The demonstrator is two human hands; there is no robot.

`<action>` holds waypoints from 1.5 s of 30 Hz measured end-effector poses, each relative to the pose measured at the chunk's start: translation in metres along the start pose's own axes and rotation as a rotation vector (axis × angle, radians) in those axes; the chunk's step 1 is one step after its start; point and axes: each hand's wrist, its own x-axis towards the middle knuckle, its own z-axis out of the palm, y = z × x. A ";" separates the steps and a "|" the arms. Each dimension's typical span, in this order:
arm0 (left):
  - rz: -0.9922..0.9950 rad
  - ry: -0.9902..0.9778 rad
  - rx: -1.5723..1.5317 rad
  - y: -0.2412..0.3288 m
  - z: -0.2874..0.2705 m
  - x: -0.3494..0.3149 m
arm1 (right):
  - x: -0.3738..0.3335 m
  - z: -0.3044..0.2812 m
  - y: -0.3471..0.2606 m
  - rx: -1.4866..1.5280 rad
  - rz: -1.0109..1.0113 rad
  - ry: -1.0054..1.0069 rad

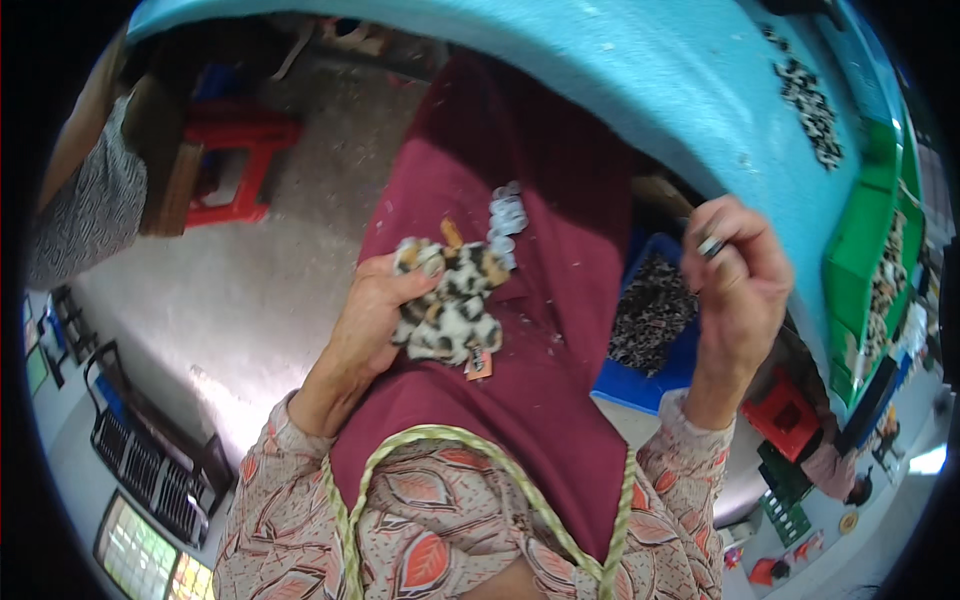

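A light-blue table [690, 100] is seen beyond the right hand [740, 258]; a red stool [245, 130] is placed on the grey floor [330, 170], left of and beyond the left hand [375, 303]. A spotted plush piece [440, 322] is gripped by the left hand, over the maroon apron [545, 405], well apart from the right hand, by which a small object [710, 246] is pinched; what it is cannot be told.

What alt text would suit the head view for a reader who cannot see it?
A person's left hand holds a spotted plush piece over a maroon apron; the right hand, apart from it, has something small and shiny. Right of the apron, a blue bin holds dark speckled pieces.
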 end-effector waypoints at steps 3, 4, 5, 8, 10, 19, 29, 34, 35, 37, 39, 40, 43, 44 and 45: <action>-0.032 0.026 -0.024 -0.005 -0.003 -0.005 | -0.025 0.049 0.025 0.283 0.236 -0.162; -0.030 0.017 -0.027 -0.006 -0.002 -0.005 | -0.032 0.056 0.030 0.209 0.330 -0.178; -0.021 0.008 -0.028 -0.008 -0.002 -0.006 | -0.036 0.062 0.035 0.166 0.410 -0.210; -0.023 0.015 -0.021 -0.009 0.002 -0.007 | -0.041 0.078 0.047 0.156 0.463 -0.250; -0.044 0.000 -0.014 -0.008 0.001 -0.006 | -0.042 0.082 0.051 0.153 0.542 -0.244; -0.046 0.045 0.053 -0.013 0.010 -0.003 | -0.048 0.088 0.063 0.076 0.610 -0.204; 0.048 0.035 0.328 -0.008 0.006 -0.008 | -0.044 0.092 0.067 -0.089 0.524 -0.265; 0.247 -0.024 0.957 0.012 0.010 -0.009 | -0.050 0.098 0.066 -0.201 0.389 -0.152; 0.326 -0.041 0.962 0.010 0.013 -0.011 | -0.052 0.095 0.072 -0.220 0.262 -0.137; 0.361 0.008 0.963 0.001 0.008 -0.016 | -0.054 0.096 0.072 -0.247 0.196 -0.164; 0.328 0.035 1.009 -0.003 0.000 -0.019 | -0.059 0.102 0.086 -0.222 0.053 -0.145; 0.322 0.033 0.935 -0.013 -0.004 -0.016 | -0.063 0.102 0.090 -0.189 0.085 -0.157; 0.259 -0.027 0.750 -0.023 0.005 -0.008 | -0.070 0.092 0.095 -0.143 0.303 -0.146; 0.250 -0.007 0.683 -0.026 0.007 -0.009 | -0.073 0.093 0.095 -0.093 0.390 -0.126; 0.285 0.005 0.748 -0.031 0.005 -0.006 | -0.077 0.092 0.099 0.001 0.452 -0.105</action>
